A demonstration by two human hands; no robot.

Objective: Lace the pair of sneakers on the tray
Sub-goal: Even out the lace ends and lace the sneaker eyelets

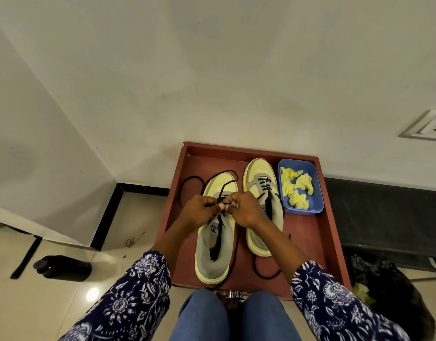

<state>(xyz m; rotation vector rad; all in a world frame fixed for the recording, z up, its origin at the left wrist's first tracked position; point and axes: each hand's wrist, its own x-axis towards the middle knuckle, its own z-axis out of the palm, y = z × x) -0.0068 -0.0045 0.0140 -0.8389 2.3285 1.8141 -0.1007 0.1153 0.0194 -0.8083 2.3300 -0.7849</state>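
Two yellow-and-grey sneakers stand side by side on a red-brown tray [317, 232]. The left sneaker [215, 247] has a black lace [194, 179] running from its eyelets in a loop over the tray to the left. My left hand [201, 210] and my right hand [244, 209] meet above its eyelet area, each pinching the black lace with curled fingers. The right sneaker [261, 183] carries black lacing across its front eyelets, and its loose lace end [261, 271] trails on the tray near my right forearm.
A blue plastic tub [317, 190] with crumpled yellow paper sits in the tray's far right corner. A dark bottle [62, 267] lies on the tiled floor at left. A black bag [393, 291] lies right of the tray. The wall stands close behind.
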